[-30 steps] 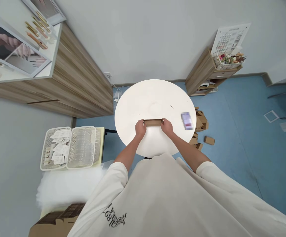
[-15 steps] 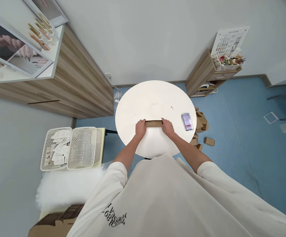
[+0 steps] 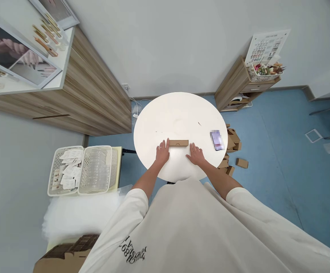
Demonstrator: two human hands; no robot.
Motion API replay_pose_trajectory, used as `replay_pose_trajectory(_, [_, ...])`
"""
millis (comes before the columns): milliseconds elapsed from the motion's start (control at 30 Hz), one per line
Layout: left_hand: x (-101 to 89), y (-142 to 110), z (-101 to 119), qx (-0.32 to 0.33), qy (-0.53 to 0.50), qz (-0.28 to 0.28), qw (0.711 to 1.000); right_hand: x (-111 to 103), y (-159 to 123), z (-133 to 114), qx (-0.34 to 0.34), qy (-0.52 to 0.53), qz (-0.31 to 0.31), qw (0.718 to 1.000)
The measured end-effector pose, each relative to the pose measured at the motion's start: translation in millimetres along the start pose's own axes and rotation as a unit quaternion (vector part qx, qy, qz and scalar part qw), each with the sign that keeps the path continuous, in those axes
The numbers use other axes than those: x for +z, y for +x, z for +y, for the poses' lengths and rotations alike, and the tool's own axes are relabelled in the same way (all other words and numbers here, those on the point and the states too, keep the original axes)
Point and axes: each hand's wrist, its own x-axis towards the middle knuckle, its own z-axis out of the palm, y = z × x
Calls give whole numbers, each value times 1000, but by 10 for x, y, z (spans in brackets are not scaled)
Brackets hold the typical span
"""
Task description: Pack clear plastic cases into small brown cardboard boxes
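Note:
A small, long cardboard box (image 3: 178,143) lies closed on the round white table (image 3: 179,110), with a half-round notch showing on the side toward me. At its left end is my left hand (image 3: 162,151), palm down, fingers stretched out, with the fingertips touching or right beside the box. My right hand (image 3: 196,153) rests open on the tabletop just off the box's right end, a small gap between them. Neither hand grips the box.
A blurred purple phone-like item (image 3: 216,140) lies at the table's right. Cardboard boxes (image 3: 232,140) are heaped on the floor beyond. Left stand white baskets (image 3: 94,170) of clear containers and packets, above bubble-wrap-like white material (image 3: 79,216). A wooden cabinet (image 3: 96,91) borders the back left.
Both hands have let go of the box's ends and flattened out, the right one moving slightly away. The box's open top is now closed.

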Motion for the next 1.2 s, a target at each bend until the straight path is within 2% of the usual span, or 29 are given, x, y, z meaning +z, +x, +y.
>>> replay_pose_trajectory(100, [33, 10, -29, 0, -10, 1, 1000, 151, -134, 139, 58, 21, -17, 998])
replay_pose_trajectory(167, [32, 33, -36, 2, -9, -3, 1000, 155, -142, 164, 72, 46, -7, 996])
replay_pose_trajectory(300, [-20, 84, -10, -7, -17, -17, 1000, -57, 38, 38, 66, 137, 35, 988])
replay_pose_trajectory(367, [-63, 131, 23, -22, -42, -20, 999, -217, 169, -72, 88, 215, 54, 971])
replay_pose_trajectory(433, [-107, 186, 62, -41, -77, -28, 996, -365, 278, -178, 93, 277, 47, 955])
replay_pose_trajectory(567, [-129, 203, 101, -63, -145, -43, 987, -496, 327, -307, 85, 308, 60, 946])
replay_pose_trajectory(700, [16, -28, 47, -46, -194, -19, 980, -326, 152, -274, 73, 312, 82, 944])
replay_pose_trajectory(933, [393, -511, -52, -45, -158, -75, 984, 179, -200, -108, 68, 232, 22, 970])
replay_pose_trajectory(1033, [427, -564, -58, -38, -123, -80, 988, 252, -238, -99, 63, 209, 21, 976])
replay_pose_trajectory(1200, [319, -534, -40, -32, -83, -103, 991, 203, -218, -151, 50, 171, 21, 984])
